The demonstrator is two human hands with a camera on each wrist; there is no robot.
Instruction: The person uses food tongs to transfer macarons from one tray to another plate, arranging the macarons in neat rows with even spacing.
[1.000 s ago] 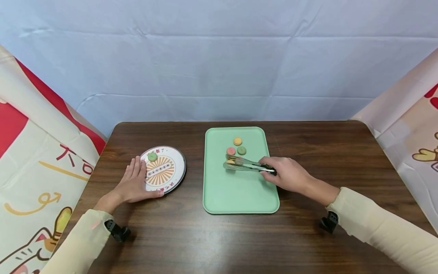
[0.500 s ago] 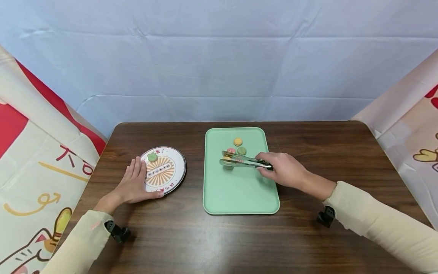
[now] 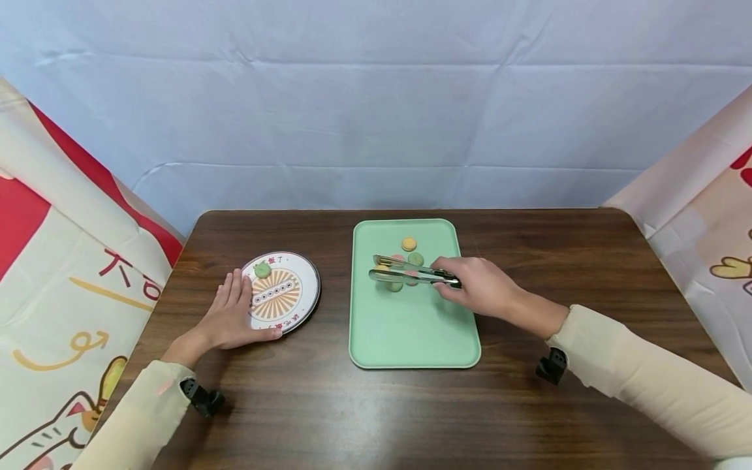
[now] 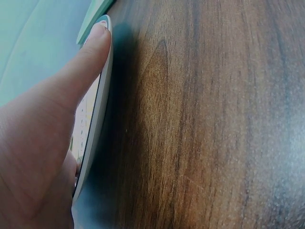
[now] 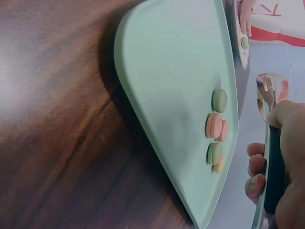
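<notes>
My right hand [image 3: 478, 285] grips metal tongs [image 3: 384, 277] with dark handles, raised above a pale green tray [image 3: 411, 333]. A yellow macaron [image 3: 382, 267] sits between the tong tips, partly covered by them. On the tray below lie another yellow macaron [image 3: 408, 244], a green one [image 3: 416, 259], a second green one [image 3: 395, 286] and two pink macarons [image 5: 214, 125], partly hidden by the tongs in the head view. My left hand [image 3: 226, 316] rests with straight fingers against the left rim of a round white plate [image 3: 308, 290], thumb at its front edge. One green macaron [image 3: 262, 270] lies on that plate.
The plate and tray stand apart on a dark wooden table [image 3: 294, 405]. A pale cloth [image 3: 376, 130] hangs behind the table's back edge. Printed cloths [image 3: 59, 294] hang at both sides. Each wrist carries a small black camera [image 3: 202, 397].
My right hand has lifted the tongs and moved left, carrying the yellow macaron. A green macaron on the tray has come into sight beneath the tongs. The left hand has stayed on the plate.
</notes>
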